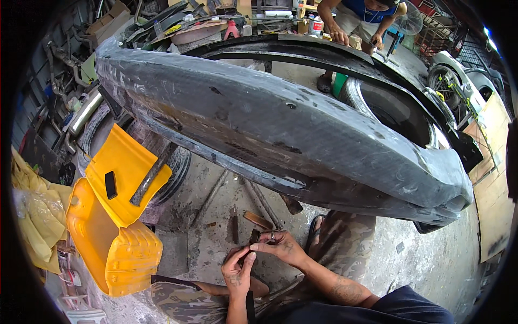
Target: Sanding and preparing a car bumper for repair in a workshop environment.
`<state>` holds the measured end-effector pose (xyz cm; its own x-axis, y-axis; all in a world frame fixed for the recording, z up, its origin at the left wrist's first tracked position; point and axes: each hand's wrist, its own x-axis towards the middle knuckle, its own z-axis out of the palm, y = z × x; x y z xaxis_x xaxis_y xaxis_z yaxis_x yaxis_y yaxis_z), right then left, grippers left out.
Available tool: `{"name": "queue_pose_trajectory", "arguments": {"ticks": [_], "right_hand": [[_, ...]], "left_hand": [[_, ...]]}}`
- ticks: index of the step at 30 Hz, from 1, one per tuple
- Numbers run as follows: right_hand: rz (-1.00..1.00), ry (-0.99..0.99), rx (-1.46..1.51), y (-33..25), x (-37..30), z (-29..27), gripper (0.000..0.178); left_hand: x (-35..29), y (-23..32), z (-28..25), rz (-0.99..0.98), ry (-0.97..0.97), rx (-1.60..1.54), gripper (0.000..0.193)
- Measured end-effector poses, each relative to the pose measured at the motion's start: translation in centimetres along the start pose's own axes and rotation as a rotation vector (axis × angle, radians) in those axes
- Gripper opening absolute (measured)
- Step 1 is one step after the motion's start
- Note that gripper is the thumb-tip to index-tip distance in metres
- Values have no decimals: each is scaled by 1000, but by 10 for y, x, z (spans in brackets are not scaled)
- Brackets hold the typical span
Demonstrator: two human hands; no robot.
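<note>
In front of my lap, my left hand (236, 270) and my right hand (279, 248) meet, both closed with fingertips pinched together. Between them is a small dark brown flat piece (254, 236), mostly covered by my fingers; its kind is too small to make out. A ring shows on a right-hand finger. Beyond my hands, a long car bumper (259, 113) with a dark grey, scuffed and sanded surface stretches across the view, raised off the floor. Neither hand touches it.
On the left stands a yellow plastic chair (135, 259); a dark phone (110, 185) and a long dark bar (154, 175) lie on it. Thin brown strips (258, 220) lie on the concrete floor. Behind the bumper are a tyre (353, 97) and another person (367, 21) at work.
</note>
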<state>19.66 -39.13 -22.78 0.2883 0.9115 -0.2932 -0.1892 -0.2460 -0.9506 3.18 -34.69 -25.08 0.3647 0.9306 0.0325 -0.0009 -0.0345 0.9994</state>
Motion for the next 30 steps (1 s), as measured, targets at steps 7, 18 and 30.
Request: {"name": "queue_pose_trajectory", "arguments": {"ticks": [7,18,30], "right_hand": [[39,-7,-1,11,5,-2,31],[5,-83,291,27,6,-3,43],[-140,-32,167,38,15,-9,31]], "left_hand": [[3,-10,3,158,15,291,22],[9,-39,-4,-292,21,339,37],[-1,-5,3,-264,-25,8,28]]}}
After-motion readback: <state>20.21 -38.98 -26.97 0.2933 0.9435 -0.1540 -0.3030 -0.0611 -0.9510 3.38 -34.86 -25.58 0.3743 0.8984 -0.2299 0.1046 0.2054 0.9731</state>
